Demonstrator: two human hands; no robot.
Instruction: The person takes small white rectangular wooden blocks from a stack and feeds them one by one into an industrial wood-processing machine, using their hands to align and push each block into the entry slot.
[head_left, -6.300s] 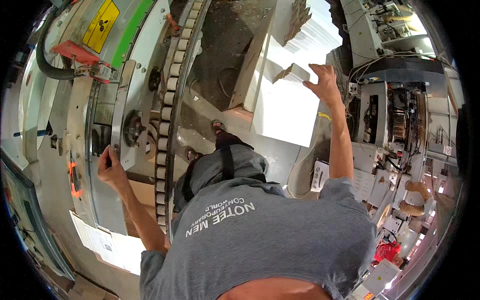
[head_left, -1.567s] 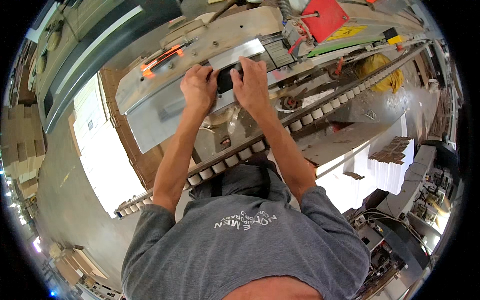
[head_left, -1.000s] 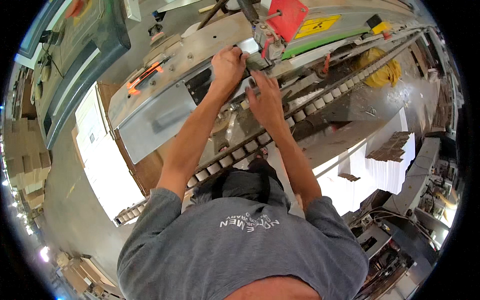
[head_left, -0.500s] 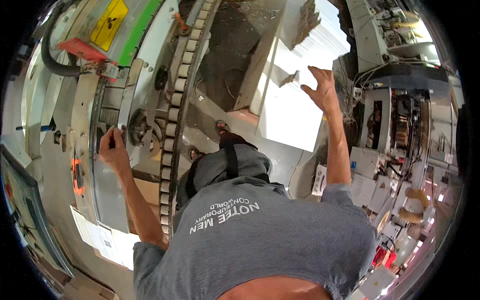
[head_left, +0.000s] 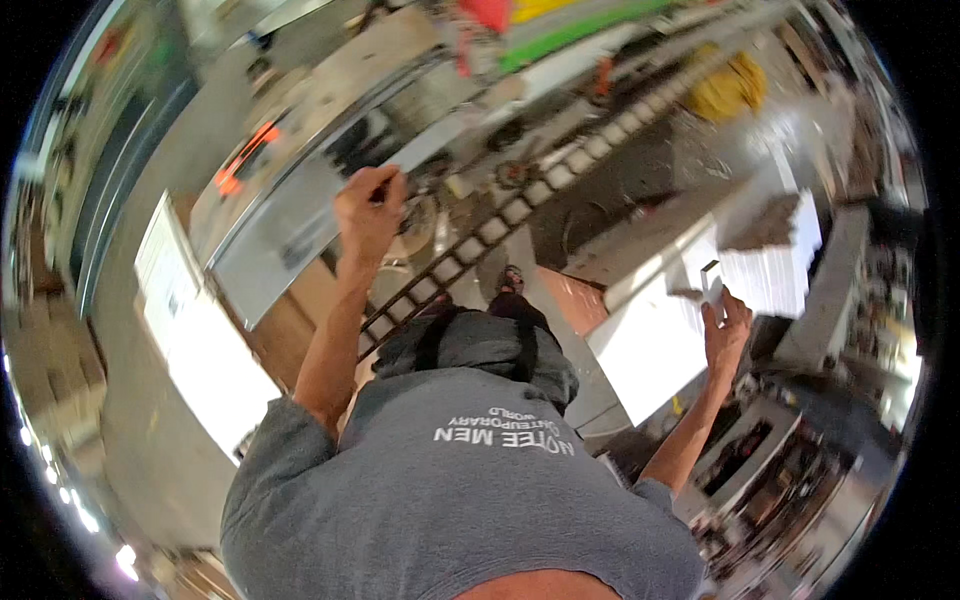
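Observation:
My right hand (head_left: 728,332) has its thumb and fingers closed on the lower end of a small white piece (head_left: 711,283) with a dark upper edge. The piece sits over a stack of white panels (head_left: 650,365), whose top is bright with light. My left hand (head_left: 370,212) is raised with curled fingers beside the machine's grey metal bed (head_left: 285,235). What those fingers hold, if anything, is hidden.
A roller conveyor track (head_left: 515,212) runs diagonally between the machine and the stack. An orange clamp-like part (head_left: 247,158) lies along the machine's edge. White sheets (head_left: 190,320) are at the left, a yellow bundle (head_left: 728,85) at the far right. Cardboard boxes (head_left: 50,360) stand far left.
The view has turned, so the surroundings have swung clockwise. My right hand has gone from hovering over the panel stack to gripping the small white piece. My left hand remains curled near the machine.

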